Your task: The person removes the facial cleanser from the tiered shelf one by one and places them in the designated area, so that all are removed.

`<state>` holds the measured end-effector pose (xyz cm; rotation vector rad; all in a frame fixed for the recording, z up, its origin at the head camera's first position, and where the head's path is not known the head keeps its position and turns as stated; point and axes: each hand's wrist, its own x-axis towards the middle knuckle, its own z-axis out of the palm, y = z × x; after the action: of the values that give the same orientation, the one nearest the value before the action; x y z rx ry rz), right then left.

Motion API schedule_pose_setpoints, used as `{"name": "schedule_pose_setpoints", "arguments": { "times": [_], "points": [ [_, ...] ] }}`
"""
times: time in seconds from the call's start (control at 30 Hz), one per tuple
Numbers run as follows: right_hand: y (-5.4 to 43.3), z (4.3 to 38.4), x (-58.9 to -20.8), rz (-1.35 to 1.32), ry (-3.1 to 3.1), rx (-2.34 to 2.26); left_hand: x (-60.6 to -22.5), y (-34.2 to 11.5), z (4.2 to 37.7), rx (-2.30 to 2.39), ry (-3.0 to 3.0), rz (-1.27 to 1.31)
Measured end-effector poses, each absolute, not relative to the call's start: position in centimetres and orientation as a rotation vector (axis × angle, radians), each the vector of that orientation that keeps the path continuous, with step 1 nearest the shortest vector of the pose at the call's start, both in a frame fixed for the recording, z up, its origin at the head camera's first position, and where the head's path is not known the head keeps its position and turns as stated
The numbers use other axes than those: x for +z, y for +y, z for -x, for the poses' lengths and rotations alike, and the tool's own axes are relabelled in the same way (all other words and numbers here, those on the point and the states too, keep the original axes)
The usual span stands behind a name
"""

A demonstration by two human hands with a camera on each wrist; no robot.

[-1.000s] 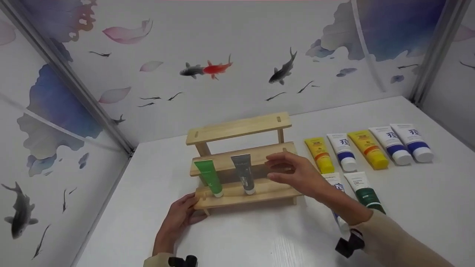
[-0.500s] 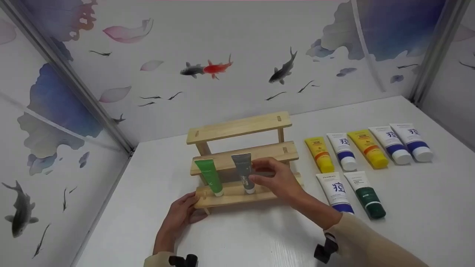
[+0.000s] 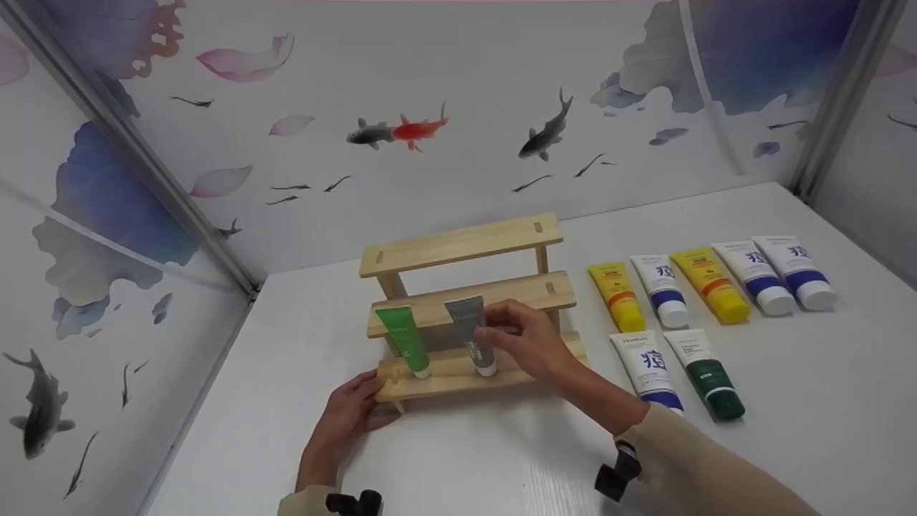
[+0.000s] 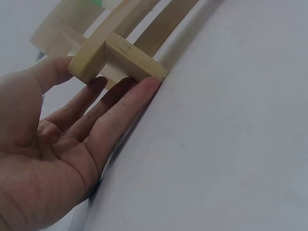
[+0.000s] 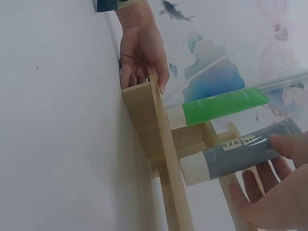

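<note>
A three-tier wooden stand [image 3: 458, 383] is on the white table. My left hand [image 3: 345, 416] grips the left end of its lowest tier; the left wrist view shows the thumb [image 4: 58, 72] on the tier's edge and the other fingers [image 4: 125, 103] underneath, against the leg. On that tier a green tube [image 3: 405, 340] and a grey tube [image 3: 471, 333] stand on their white caps, the grey one leaning slightly. My right hand [image 3: 530, 340] holds the grey tube from its right side. In the right wrist view the thumb presses its front and the other fingers pass behind it.
Right of the stand, yellow tubes [image 3: 616, 297], white-and-blue tubes [image 3: 659, 290] and a white-and-dark-green tube [image 3: 711, 380] lie in two rows. A patterned wall [image 3: 458, 186] rises behind the table, with another [image 3: 107, 322] at the left.
My right hand has moved left from the stand's right side and taken hold of the grey tube, whose lean has shifted slightly. My left hand has stayed on the stand.
</note>
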<state>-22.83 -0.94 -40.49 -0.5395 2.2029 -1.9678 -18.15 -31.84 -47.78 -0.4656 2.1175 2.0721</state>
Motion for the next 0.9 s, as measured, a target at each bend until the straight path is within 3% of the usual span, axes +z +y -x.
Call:
{"name": "schedule_pose_setpoints", "arguments": {
  "times": [0.5,0.9],
  "points": [
    [4.5,21.6,-38.4,0.551,2.277,-2.013,-47.8,-31.5,18.1,2.072,2.159,0.476],
    [11.5,21.8,-37.1,0.435,2.483,-1.949,-47.7,-31.4,18.2,2.071,2.148,0.513]
  ]
}}
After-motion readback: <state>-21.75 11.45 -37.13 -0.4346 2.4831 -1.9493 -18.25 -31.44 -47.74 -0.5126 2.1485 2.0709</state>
